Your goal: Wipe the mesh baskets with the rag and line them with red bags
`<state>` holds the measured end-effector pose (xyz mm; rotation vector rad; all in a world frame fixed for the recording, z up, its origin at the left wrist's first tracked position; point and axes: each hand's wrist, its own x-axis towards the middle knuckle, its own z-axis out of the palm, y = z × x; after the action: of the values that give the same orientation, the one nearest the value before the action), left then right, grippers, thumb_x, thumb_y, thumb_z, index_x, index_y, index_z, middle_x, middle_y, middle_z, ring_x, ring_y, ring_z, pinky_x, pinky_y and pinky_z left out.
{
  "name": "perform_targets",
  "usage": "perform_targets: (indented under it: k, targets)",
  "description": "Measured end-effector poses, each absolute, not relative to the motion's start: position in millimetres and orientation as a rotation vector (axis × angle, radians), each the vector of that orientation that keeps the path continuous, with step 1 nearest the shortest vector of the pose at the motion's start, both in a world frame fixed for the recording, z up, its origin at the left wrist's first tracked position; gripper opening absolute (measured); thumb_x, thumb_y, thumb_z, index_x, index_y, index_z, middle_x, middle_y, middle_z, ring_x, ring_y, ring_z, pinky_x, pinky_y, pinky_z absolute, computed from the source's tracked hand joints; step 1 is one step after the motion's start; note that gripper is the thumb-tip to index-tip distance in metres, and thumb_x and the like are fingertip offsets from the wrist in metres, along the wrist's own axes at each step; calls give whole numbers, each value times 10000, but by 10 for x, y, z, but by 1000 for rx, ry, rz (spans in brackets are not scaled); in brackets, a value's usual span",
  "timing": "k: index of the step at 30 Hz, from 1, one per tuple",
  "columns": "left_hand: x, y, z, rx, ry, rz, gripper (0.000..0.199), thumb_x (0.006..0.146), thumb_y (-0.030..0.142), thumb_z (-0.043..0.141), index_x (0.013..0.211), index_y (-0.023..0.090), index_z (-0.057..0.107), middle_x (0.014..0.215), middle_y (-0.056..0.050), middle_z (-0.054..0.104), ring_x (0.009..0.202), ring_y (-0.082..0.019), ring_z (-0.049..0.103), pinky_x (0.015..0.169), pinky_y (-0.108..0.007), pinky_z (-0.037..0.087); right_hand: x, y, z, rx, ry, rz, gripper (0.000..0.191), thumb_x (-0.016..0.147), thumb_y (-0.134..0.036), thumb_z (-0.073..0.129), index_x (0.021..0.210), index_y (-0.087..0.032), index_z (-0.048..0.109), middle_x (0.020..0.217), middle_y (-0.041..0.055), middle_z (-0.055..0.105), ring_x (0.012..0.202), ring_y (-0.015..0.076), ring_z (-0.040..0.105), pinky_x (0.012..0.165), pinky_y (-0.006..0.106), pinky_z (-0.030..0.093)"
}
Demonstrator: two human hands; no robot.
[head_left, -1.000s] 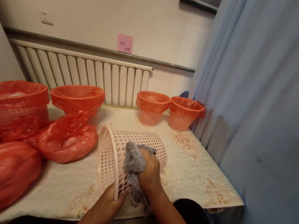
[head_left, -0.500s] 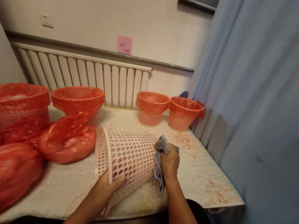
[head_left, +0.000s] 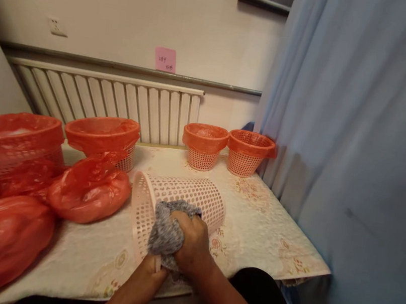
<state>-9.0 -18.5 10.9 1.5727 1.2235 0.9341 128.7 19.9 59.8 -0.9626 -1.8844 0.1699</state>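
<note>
A pale pink perforated plastic basket (head_left: 197,192) lies on its side on the table, its mouth turned to the left. My left hand (head_left: 150,273) grips the near part of its rim; the fingertips are hidden behind the rim. Bunched in my right hand (head_left: 191,244) is a grey cloth (head_left: 168,230), pressed against the basket near the rim, just above my left hand. The cloth covers part of the rim and side wall.
Red-lined baskets stand at the back right (head_left: 203,147), (head_left: 246,153) and left (head_left: 102,132), (head_left: 9,143). Knotted red bags (head_left: 2,244) fill the table's left side. A flowered cloth covers the table (head_left: 270,233). A blue curtain (head_left: 342,142) hangs along the right; a radiator (head_left: 118,104) is behind.
My right hand has carried the cloth leftward from the basket's base end to its rim. My left hand has slid slightly lower and right on the rim. The basket has turned a little.
</note>
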Motion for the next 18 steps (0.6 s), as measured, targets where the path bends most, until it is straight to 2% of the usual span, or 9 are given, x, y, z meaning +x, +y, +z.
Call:
perform_targets:
  k: [4,8,11,14,18]
  targets:
    - [-148,-255,22,1571,1239,944,410,854,411,561,1179,185,668,1250,-96,668,1234,-315,539,1146,-491,289,1614,598,545,-1120,-1668,241,321,797,-162,449,1038,-193,659,939,64,676,888,205,593,801,289,435]
    - [-204,-304,-68,1584,1244,872,415,840,430,590,1178,205,677,1294,-98,643,1307,-318,478,1170,-488,237,2067,969,450,-1492,-1448,132,265,801,-180,461,962,-194,671,914,62,692,860,211,591,743,280,404]
    - [-249,-278,-65,1574,1159,866,460,800,424,646,1207,210,658,1322,-93,626,1315,-312,474,1158,-464,279,2233,1043,401,-1675,-1368,61,226,824,-205,466,918,-174,670,836,73,684,800,211,580,687,276,362]
    - [-269,-190,73,1512,1157,932,556,752,411,696,1253,181,617,1324,-112,623,1276,-322,516,1132,-467,329,2215,1020,384,-1705,-1380,29,235,849,-211,447,917,-163,666,850,84,680,789,204,571,682,275,340]
    - [-232,-67,345,1343,1166,1165,623,785,454,649,1303,121,554,1311,-145,624,1274,-314,520,1125,-471,338,2121,993,387,-1672,-1406,52,226,839,-205,455,933,-168,657,857,80,680,793,210,572,687,279,342]
